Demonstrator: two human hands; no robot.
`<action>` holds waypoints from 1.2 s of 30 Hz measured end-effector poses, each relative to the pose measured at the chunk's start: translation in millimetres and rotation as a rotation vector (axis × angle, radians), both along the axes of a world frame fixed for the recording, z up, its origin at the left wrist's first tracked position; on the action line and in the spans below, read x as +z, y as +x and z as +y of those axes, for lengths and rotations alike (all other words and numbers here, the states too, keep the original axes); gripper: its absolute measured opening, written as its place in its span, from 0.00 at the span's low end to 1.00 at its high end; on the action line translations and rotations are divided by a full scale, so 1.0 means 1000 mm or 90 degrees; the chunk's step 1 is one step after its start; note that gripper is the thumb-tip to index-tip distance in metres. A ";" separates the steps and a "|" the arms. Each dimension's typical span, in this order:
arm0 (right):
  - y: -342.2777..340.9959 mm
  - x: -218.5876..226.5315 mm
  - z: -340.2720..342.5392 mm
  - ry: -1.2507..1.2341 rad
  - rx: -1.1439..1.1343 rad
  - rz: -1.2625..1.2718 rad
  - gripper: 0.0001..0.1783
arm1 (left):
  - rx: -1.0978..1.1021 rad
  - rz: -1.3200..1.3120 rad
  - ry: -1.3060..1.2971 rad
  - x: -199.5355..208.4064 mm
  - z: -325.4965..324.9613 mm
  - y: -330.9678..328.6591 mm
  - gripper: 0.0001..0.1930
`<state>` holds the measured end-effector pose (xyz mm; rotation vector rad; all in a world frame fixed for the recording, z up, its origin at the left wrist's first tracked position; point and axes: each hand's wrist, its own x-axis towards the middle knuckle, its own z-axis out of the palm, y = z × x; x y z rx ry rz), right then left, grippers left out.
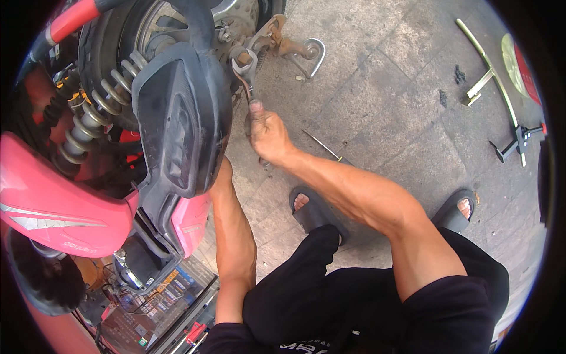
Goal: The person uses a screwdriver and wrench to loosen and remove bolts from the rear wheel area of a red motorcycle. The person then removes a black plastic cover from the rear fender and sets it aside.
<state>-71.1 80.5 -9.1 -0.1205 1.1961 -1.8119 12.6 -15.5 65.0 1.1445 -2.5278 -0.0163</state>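
Note:
My right hand (pixel 266 131) is closed around the handle of a metal spanner (pixel 244 69), whose open jaw sits against the hub area of a scooter's rear wheel (pixel 118 41). My left forearm (pixel 233 236) reaches up behind the scooter's black rear mudguard (pixel 180 118); the left hand itself is hidden behind it. The scooter has pink body panels (pixel 53 206) and a coil shock spring (pixel 97 106) beside the tyre.
A thin screwdriver (pixel 321 144) lies on the grey paved ground near my right wrist. A metal stand (pixel 306 53) sticks out by the wheel. A yellowish long tool (pixel 489 71) and a black tool (pixel 519 141) lie at the right. An open toolbox (pixel 153 295) sits lower left.

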 end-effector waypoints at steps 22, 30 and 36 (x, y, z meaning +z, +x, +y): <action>-0.024 0.009 0.084 0.122 0.062 0.176 0.37 | -0.384 0.178 0.537 0.150 0.096 -0.005 0.33; -0.192 -0.043 0.089 0.195 0.116 0.845 0.26 | -0.092 0.210 0.842 0.030 0.109 -0.071 0.24; -0.219 -0.033 0.060 0.087 0.129 0.833 0.21 | -0.012 0.460 0.910 -0.039 0.082 -0.129 0.19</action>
